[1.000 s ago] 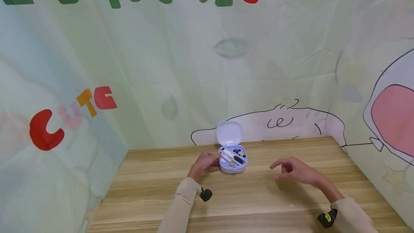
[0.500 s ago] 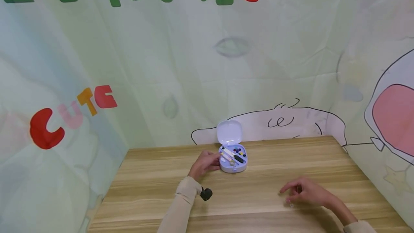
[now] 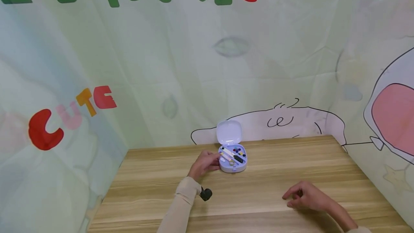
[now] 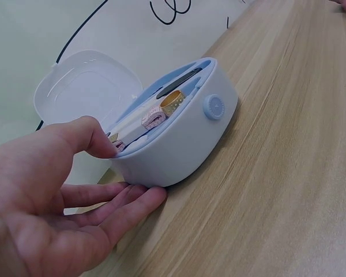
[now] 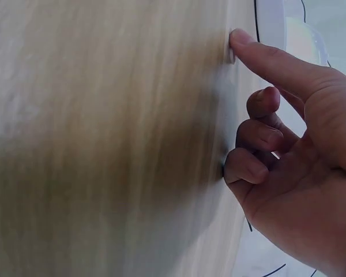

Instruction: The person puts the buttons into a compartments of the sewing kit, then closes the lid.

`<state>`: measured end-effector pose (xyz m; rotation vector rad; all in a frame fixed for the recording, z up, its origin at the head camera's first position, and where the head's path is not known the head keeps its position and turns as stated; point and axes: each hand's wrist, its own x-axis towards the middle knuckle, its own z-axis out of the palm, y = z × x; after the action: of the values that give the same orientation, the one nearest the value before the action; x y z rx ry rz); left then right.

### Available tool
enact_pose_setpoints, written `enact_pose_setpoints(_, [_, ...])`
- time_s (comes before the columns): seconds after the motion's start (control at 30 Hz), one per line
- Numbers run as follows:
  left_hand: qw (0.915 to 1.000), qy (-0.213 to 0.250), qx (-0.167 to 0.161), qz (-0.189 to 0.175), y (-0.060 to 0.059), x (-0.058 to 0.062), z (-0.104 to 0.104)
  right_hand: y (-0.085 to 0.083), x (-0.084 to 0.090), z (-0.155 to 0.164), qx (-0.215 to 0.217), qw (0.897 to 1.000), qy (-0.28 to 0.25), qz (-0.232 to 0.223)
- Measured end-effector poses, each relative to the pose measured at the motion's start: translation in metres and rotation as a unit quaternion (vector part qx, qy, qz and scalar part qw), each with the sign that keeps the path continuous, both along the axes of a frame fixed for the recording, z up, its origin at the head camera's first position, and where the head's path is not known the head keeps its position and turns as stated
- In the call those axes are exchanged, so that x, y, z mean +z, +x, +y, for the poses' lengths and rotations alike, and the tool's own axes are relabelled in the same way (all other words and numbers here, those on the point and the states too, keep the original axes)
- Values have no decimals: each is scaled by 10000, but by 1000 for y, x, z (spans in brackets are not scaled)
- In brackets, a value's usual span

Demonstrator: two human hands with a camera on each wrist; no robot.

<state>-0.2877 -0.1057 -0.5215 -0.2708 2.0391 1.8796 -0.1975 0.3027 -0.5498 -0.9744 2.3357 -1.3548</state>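
A small lilac sewing kit box [image 3: 233, 166] stands open on the wooden table [image 3: 265, 186], its lid [image 3: 229, 132] tipped up at the back. Inside lie a dark-handled tool, coloured spools, a gold thimble [image 4: 173, 103] and a rolled tape. My left hand [image 3: 204, 163] grips the box's left side, thumb on the rim and fingers along the base [image 4: 86, 173]. My right hand [image 3: 305, 197] rests on the table at the front right. Its index fingertip presses a tiny white piece [image 5: 231, 53] while the other fingers curl loosely.
A printed cloth backdrop [image 3: 207, 64] rises behind the table and along both sides. The table's right edge runs close to my right hand. Bare wood [image 5: 104, 144] lies between my two hands.
My right hand has dropped from mid-air near the box back to the front right of the table and settled with its index finger on a tiny white piece. My left hand and the box stayed still.
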Motion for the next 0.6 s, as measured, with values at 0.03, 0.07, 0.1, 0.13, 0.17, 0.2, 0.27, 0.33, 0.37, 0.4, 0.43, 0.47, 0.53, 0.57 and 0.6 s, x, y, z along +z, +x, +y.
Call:
enact_pose_setpoints(0.03, [10000,-5,-4,2,0,0,0,0,0,0,-53,10000,-3,78])
enact_pose_setpoints(0.07, [10000,-15,-12,6,0,0,0,1,-1,-1,-106,9998,-19,142])
enact_pose_setpoints(0.1, [10000,-16,-16,-2,0,0,0,1,-1,-1,-158,9997,-14,205])
enact_pose_setpoints(0.13, [10000,-23,-22,2,0,0,-1,2,-1,-1,-210,9994,-3,269])
enact_pose_setpoints(0.17, [10000,-29,-28,12,0,0,-1,2,-2,-1,-255,9991,17,332])
enact_pose_setpoints(0.2, [10000,-28,-31,13,1,0,-1,2,-2,-1,-288,9988,34,391])
enact_pose_setpoints(0.27, [10000,-30,-24,8,1,1,-1,3,-3,-1,-328,9984,73,445])
enact_pose_setpoints(0.33, [10000,-43,-18,15,1,1,-1,3,-3,-1,-344,9984,115,429])
enact_pose_setpoints(0.37, [10000,-39,-19,21,1,2,-1,3,-3,-1,-346,9985,124,416])
enact_pose_setpoints(0.4, [10000,-37,-21,22,1,1,-2,3,-4,0,-345,9985,130,407])
enact_pose_setpoints(0.43, [10000,-30,-26,30,1,1,-2,3,-4,0,-347,9983,133,439])
enact_pose_setpoints(0.47, [10000,-20,-35,37,1,1,-2,3,-4,0,-338,9981,120,504])
enact_pose_setpoints(0.53, [10000,0,-49,45,0,0,-2,4,-5,0,-309,9973,90,655])
enact_pose_setpoints(0.57, [10000,18,-45,32,0,0,-1,5,-5,0,-296,9970,72,716])
enact_pose_setpoints(0.6, [10000,22,-54,48,0,0,-2,5,-5,1,-280,9969,65,734])
